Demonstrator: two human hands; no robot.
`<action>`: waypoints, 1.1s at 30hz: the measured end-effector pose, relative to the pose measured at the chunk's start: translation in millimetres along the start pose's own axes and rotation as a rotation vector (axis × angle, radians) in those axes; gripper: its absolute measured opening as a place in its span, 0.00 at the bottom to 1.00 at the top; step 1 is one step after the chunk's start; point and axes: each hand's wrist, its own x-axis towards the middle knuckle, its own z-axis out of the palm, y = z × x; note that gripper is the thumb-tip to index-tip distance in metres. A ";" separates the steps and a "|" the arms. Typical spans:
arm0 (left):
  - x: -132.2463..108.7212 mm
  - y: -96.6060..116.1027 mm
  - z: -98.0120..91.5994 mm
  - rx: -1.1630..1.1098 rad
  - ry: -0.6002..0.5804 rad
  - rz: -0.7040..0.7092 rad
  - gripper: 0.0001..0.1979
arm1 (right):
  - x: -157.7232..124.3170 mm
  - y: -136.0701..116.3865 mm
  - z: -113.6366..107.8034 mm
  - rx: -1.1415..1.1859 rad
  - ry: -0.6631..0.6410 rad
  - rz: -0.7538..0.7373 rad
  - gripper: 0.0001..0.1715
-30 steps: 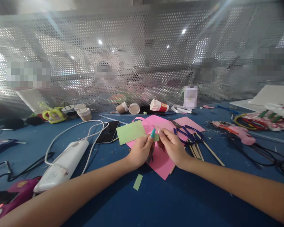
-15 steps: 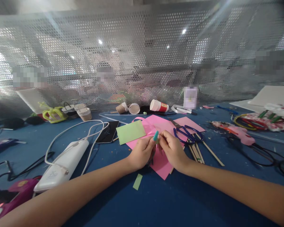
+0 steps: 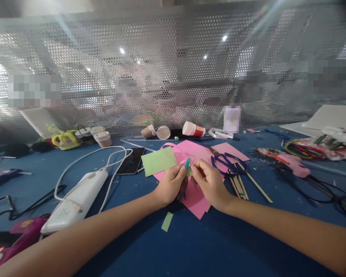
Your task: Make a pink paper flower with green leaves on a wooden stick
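From the head view, both of my hands meet over the middle of the blue table point(image 3: 190, 246). My left hand point(image 3: 170, 184) and right hand point(image 3: 210, 182) are each closed in a fingertip pinch on the same green scrap point(image 3: 189, 172), a small bit of paper held just above the pink sheet point(image 3: 196, 202). The teal nail of my left thumb stands right against it. Something dark shows below my left fingers; I cannot tell what it is.

As I judge it, the step in hand is fine work on that scrap, pressing or shaping it between the fingertips of both hands. Any further move on a piece this small calls for a light, steady pinch, with one hand keeping hold whenever the other lets go.

Around my hands:
- A larger green card point(image 3: 159, 161) lies on the far left edge of the pink sheet.
- A cut green strip point(image 3: 167, 222) lies on the table near my left wrist.
- Blue-handled scissors point(image 3: 226, 161) rest just to the right, across some wooden sticks point(image 3: 242, 186).
- A white power bank point(image 3: 75, 202) with its cable sits to the left, and a dark phone point(image 3: 131, 161) lies beyond it.

On writing, the red paper cups point(image 3: 193, 129) at the back carry a print too small to read. The power bank bears a faint mark I cannot make out. Nothing else is legible.
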 end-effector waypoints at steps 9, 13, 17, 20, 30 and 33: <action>1.8 -3.3 -1.0 0.027 0.023 0.000 0.27 | 4.0 3.2 1.2 0.286 -0.040 0.149 0.20; 1.3 -3.1 -1.4 0.037 0.029 0.002 0.27 | 6.0 4.4 2.4 0.416 -0.035 0.214 0.23; -0.5 -1.7 0.2 -0.002 -0.026 0.027 0.25 | 3.8 0.2 0.7 0.279 -0.093 0.132 0.22; -0.9 -2.3 0.5 -0.012 -0.051 0.028 0.25 | 1.7 -1.8 -1.0 0.147 -0.065 0.075 0.22; 5.7 -3.4 -3.6 -0.077 -0.003 -0.065 0.27 | 4.6 2.6 1.5 0.179 0.033 0.175 0.24; 6.9 -4.9 -3.8 -0.066 -0.029 -0.085 0.26 | 3.6 3.0 2.8 0.154 -0.024 0.135 0.24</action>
